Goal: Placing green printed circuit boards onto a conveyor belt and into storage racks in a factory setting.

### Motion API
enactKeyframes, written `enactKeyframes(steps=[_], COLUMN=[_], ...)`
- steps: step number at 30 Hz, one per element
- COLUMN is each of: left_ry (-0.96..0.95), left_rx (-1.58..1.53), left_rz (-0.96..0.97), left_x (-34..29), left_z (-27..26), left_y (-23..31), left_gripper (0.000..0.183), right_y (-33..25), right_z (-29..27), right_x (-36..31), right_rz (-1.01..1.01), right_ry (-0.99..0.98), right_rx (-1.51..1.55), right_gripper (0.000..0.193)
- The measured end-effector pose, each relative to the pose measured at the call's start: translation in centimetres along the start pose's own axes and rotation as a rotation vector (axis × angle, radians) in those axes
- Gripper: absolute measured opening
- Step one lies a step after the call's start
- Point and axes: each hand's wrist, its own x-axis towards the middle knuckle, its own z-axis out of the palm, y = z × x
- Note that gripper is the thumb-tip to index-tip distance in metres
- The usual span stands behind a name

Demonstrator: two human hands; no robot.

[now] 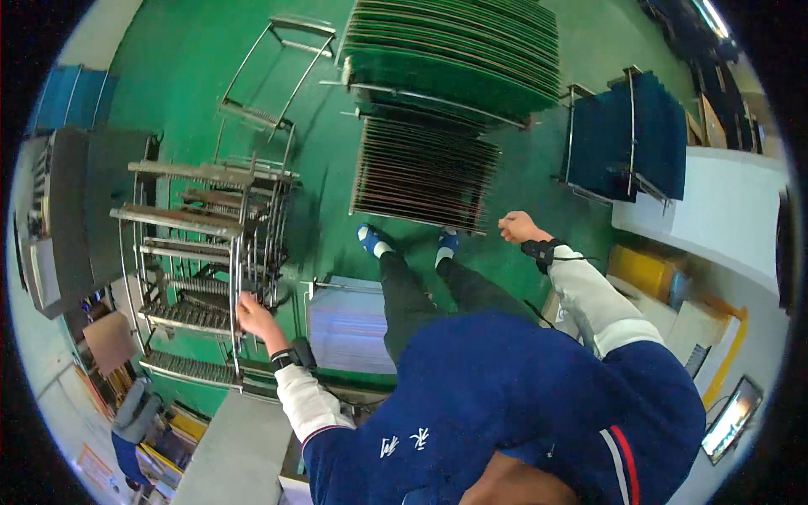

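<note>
My left hand [259, 318] is closed around an upright bar of a slotted metal rack [181, 219] on the left. This rack belongs to a cluster of bare racks standing close together. My right hand [520, 227] hangs in the air with its fingers curled in, and nothing shows in it. Nearest to it, without contact, is a low rack of thin dark panels [425, 172], set on edge in a row just beyond my feet. A dark band with a cable sits on each wrist.
Tall green panels [450, 59] fill a rack farther ahead. Dark blue panels [627, 139] stand at the right beside a white table [732, 210]. An open metal frame [278, 76] stands at the far left. Pale sheets [347, 324] rest by my left leg. Another person [130, 438] is at lower left.
</note>
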Motion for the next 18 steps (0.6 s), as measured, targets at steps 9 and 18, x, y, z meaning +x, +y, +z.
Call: enactKeyframes(steps=[9, 18], left_ry=[-0.651, -1.012], left_rx=[-0.305, -0.067], left_rz=[-0.065, -0.190], left_x=[-6.6, -6.3], left_z=[16.0, 26.8], left_y=[8.6, 8.4], left_gripper=[0.040, 0.048], right_y=[7.5, 10.2], right_z=[-4.7, -1.8], right_x=[0.9, 3.7], right_rz=[0.053, 0.110], right_ry=[0.110, 0.216], right_rx=[0.094, 0.211], right_gripper=[0.020, 0.024])
